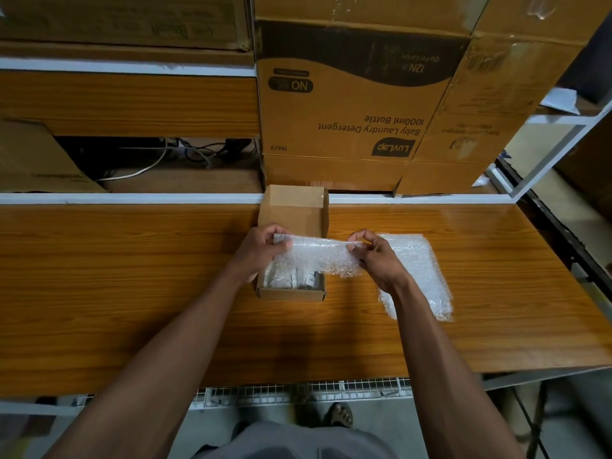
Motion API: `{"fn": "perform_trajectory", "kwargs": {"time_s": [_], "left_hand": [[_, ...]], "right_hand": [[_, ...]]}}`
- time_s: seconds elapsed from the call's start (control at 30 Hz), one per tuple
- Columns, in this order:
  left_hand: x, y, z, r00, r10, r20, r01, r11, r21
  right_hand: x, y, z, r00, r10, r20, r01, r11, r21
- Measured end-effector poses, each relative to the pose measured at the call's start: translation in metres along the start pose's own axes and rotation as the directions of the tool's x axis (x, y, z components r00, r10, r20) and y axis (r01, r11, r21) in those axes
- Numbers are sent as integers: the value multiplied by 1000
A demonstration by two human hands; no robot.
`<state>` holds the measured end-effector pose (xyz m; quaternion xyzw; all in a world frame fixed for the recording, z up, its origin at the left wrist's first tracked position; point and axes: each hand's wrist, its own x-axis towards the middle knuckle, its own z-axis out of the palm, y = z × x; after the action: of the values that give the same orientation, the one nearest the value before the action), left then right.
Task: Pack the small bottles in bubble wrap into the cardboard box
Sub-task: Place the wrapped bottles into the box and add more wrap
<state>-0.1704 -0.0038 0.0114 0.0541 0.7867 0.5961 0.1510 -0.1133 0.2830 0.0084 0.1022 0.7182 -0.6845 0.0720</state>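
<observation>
Both hands meet at the centre of the frame, each pinching one end of a clear, crinkled sheet of bubble wrap (316, 256). The left hand (260, 248) grips the sheet's left end between thumb and curled fingers, and the right hand (372, 256) pinches its right end the same way, so the sheet is stretched flat between them. It hangs just above the small open brown cardboard box (291, 293), which sits on the glossy orange wood-grain table (132, 276) with its lid flap standing up at the far side.

Held taut and level like this, the sheet looks ready to be laid over or tucked round what is already in the box, probably as a cushioning layer. Below the sheet's lower edge, in the near part of the box, small clear glass bottles (281, 281) show, one beside another, with a darker labelled one (311, 280) toward the right; how many there are cannot be told. They lie directly under the hands, slightly nearer the person than the fingertips.

Just right of centre, partly behind the right wrist, a loose pile of more bubble wrap sheets (420, 276) lies flat on the table, within easy reach of the right hand. Large brown cartons (347, 111) printed with upside-down detergent lettering are stacked along the upper right of the frame.
</observation>
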Motion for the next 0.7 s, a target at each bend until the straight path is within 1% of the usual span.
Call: {"fn": "perform_trajectory", "kwargs": {"time_s": [0.13, 0.27, 0.3, 0.37, 0.43, 0.5, 0.57, 0.63, 0.7], "left_hand": [[1, 0, -1, 999, 31, 18, -31, 999, -17], [5, 0, -2, 999, 6, 37, -4, 999, -39], [5, 0, -2, 998, -2, 63, 3, 1000, -16], [7, 3, -2, 992, 0, 129, -11, 996, 92], [8, 7, 0, 979, 9, 205, -46, 983, 179], [11, 13, 4, 959, -9, 283, -54, 975, 216], [13, 18, 11, 935, -35, 353, -56, 968, 244], [16, 22, 19, 922, -30, 386, -67, 970, 234], [17, 26, 24, 931, -2, 366, -72, 979, 189]], "right_hand": [[2, 1, -4, 1000, -6, -5, 6, 1000, 19], [2, -1, -6, 1000, -3, 11, 3, 1000, 12], [3, -1, -6, 1000, -6, 8, 6, 1000, -4], [5, -3, -6, 1000, -16, 12, 17, 998, -62], [5, -8, -4, 998, -37, 52, 43, 993, -112], [7, -17, 0, 992, -47, 116, 65, 987, -149], [11, -22, 6, 982, -27, 188, 59, 984, -169], [14, -25, 11, 971, -6, 241, 48, 985, -167], [15, -27, 16, 973, 4, 230, 21, 994, -106]]}}
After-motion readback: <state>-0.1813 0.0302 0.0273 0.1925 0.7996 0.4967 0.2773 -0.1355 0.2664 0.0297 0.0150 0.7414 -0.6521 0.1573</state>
